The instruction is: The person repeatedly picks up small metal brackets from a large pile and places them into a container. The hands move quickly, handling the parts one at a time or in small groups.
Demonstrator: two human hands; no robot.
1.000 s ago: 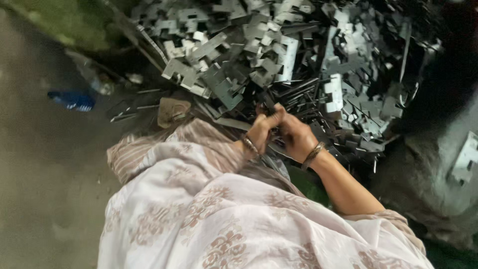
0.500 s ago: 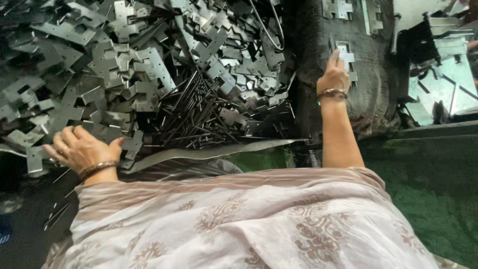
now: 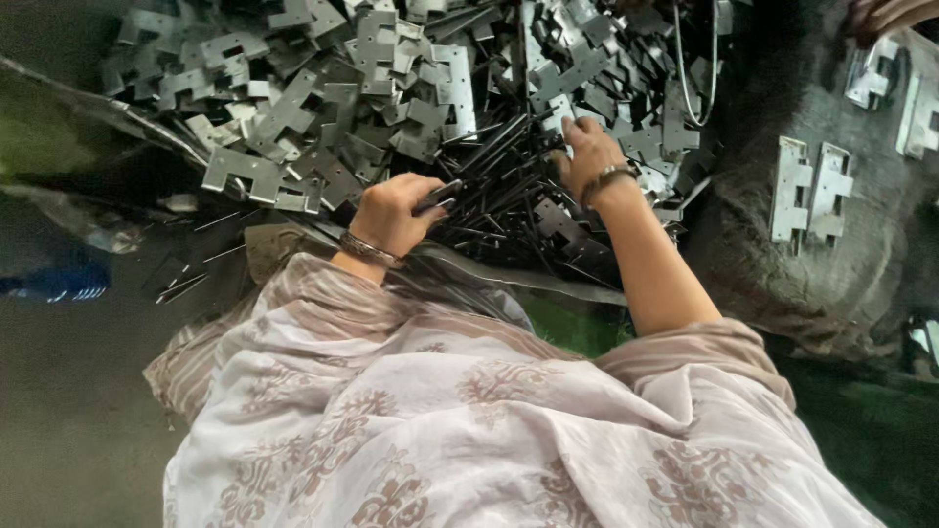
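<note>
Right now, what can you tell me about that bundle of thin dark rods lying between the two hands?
The thin dark rods look like slim, straight metal pins, dark grey with a dull sheen. They lie loose in a crisscrossed heap at the near edge of the pile of flat notched metal plates, some fanning out over dark sheeting. The left hand is closed around a few of them; the right hand rests on the heap's far side.

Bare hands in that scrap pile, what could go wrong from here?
1. Cuts: the left hand grips thin dark rods and the right hand rests on the pile of stamped metal plates, with no gloves visible. Edges may be sharp.
2. Snagging: bangles on both wrists and loose cloth near the rods might catch.
3. Pulling rods free could shift plates onto the fingers.
</note>
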